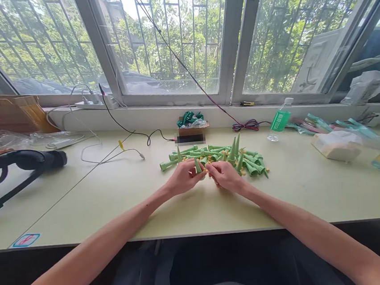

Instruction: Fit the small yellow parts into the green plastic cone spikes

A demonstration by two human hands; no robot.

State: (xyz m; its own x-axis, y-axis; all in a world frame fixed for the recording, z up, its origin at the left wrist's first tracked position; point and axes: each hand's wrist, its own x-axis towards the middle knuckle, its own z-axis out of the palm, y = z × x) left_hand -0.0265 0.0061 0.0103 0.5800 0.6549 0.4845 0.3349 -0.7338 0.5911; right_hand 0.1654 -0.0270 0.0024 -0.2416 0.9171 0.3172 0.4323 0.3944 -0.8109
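My left hand [184,177] is closed around a green plastic cone [197,165], its pointed end up, in front of the pile. Close to its fingertips, my right hand [226,175] pinches a small yellowish piece [207,167]; its exact kind is too small to make out. Right behind both hands spreads a pile of green cones [253,165], most of them lying on their sides and a few standing point up. Small yellowish bits are scattered among them. The undersides of both hands and part of the pile are hidden.
Behind the pile stands a small cardboard box [194,130] with green material in it. A water bottle [279,120] is to the right, near a plastic-wrapped block [336,145]. A black headset [20,163] and cables [110,157] lie on the left. The table's front edge [205,234] is near me.
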